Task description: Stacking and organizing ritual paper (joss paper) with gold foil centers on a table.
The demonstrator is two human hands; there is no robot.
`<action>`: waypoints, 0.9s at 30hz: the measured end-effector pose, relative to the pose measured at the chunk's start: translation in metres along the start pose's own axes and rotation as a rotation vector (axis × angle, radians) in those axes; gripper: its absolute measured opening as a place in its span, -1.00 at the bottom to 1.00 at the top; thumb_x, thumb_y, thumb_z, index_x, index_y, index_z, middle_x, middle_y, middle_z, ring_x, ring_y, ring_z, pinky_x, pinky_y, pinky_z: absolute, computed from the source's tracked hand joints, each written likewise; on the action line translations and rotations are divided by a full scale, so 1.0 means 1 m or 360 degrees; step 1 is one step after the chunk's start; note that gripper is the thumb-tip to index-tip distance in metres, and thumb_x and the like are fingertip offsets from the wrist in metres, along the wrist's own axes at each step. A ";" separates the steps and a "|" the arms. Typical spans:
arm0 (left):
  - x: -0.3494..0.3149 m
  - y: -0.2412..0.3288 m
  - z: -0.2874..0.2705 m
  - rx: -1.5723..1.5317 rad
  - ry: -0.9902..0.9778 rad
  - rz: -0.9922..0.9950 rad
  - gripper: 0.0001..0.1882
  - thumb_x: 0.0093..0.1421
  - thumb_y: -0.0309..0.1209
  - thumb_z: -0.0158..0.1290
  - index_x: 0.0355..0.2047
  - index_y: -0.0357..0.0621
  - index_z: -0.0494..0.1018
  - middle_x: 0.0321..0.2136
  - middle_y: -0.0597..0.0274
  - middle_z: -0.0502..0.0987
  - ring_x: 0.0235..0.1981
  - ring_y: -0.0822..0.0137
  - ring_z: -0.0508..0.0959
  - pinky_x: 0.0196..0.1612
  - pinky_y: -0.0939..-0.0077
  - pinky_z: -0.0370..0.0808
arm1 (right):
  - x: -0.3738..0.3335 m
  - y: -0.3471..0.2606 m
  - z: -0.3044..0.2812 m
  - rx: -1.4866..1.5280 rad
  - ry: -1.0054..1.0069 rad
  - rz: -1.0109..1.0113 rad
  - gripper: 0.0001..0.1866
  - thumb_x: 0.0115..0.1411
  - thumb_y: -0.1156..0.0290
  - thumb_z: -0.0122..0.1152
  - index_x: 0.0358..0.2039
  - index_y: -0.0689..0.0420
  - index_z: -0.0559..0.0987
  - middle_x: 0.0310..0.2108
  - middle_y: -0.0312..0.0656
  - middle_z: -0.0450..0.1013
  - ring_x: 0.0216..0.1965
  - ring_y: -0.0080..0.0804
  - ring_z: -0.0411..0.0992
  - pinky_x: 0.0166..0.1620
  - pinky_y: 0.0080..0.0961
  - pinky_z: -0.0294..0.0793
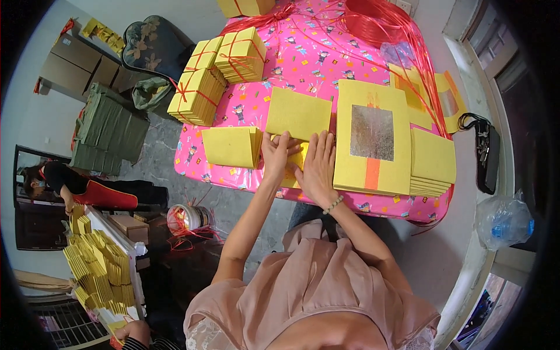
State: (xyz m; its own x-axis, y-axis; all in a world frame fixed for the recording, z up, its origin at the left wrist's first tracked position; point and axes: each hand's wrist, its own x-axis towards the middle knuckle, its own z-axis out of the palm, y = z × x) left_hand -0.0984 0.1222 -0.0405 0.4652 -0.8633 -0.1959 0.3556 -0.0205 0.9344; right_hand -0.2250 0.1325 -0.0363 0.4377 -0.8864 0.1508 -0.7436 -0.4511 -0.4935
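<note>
In front of me a yellow paper sheet (298,111) lies folded or overlapping across the near part of the table. My left hand (276,153) has its fingers closed at the sheet's near left edge. Flat beside it, my right hand (317,166) rests with straight fingers and the thumb apart, fingertips at the near right edge. Between the hands shows a glossy yellow surface (296,162). Just right stands a stack of large yellow sheets (344,140), its top one bearing a silver square (372,133) and an orange stripe. A small folded yellow bundle (228,147) lies left of my left hand.
A pink patterned cloth (303,64) covers the table. Yellow bundles (201,87) tied with red string stand at the back left, folded yellow sheets (433,160) at the right. Red ribbon (373,23) spills over the far corner. A co-worker (87,186) works at another table left.
</note>
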 end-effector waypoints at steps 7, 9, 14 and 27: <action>-0.025 0.001 -0.023 -0.0084 0.0065 0.0409 -0.71 0.36 -0.43 -0.02 0.05 -0.11 0.26 -0.15 0.17 0.51 -0.17 0.29 0.61 -0.24 0.43 0.66 | -0.012 -0.005 0.000 0.0425 0.0359 -0.0193 -0.04 0.22 0.25 0.18 0.35 0.45 -0.20 0.37 0.37 -0.29 0.41 0.27 -0.32 0.40 -0.02 -0.21; -0.031 0.004 -0.031 -0.0102 0.0044 0.0468 -0.68 0.36 -0.41 -0.02 0.08 -0.12 0.25 -0.16 0.16 0.53 -0.19 0.28 0.62 -0.24 0.42 0.66 | -0.014 -0.005 0.001 0.0480 0.0334 -0.0199 -0.05 0.25 0.23 0.15 0.35 0.44 -0.22 0.37 0.36 -0.29 0.41 0.24 -0.29 0.39 -0.04 -0.19; -0.043 0.013 -0.059 -0.0124 0.0101 0.0526 -0.65 0.36 -0.43 -0.02 0.11 -0.14 0.23 -0.18 0.15 0.54 -0.25 0.32 0.62 -0.30 0.47 0.64 | -0.015 -0.007 0.003 0.0532 0.0273 -0.0217 -0.11 0.30 0.14 0.05 0.37 0.38 -0.18 0.39 0.26 -0.24 0.42 0.17 -0.24 0.39 -0.04 -0.17; -0.030 0.039 -0.174 -0.0345 0.0556 0.0334 -0.73 0.31 -0.46 -0.03 0.02 -0.14 0.36 -0.21 0.28 0.54 -0.28 0.42 0.56 -0.17 0.49 0.55 | -0.015 0.009 0.013 0.0354 0.0209 -0.0242 -0.13 0.26 0.23 0.13 0.36 0.38 -0.11 0.32 0.23 -0.07 0.38 0.18 -0.13 0.37 -0.02 -0.09</action>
State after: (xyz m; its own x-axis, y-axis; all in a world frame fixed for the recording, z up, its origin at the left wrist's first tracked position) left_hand 0.0421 0.2353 -0.0495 0.7772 -0.6152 -0.1325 0.3685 0.2743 0.8882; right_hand -0.2311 0.1430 -0.0543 0.4558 -0.8226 0.3400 -0.5393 -0.5591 -0.6298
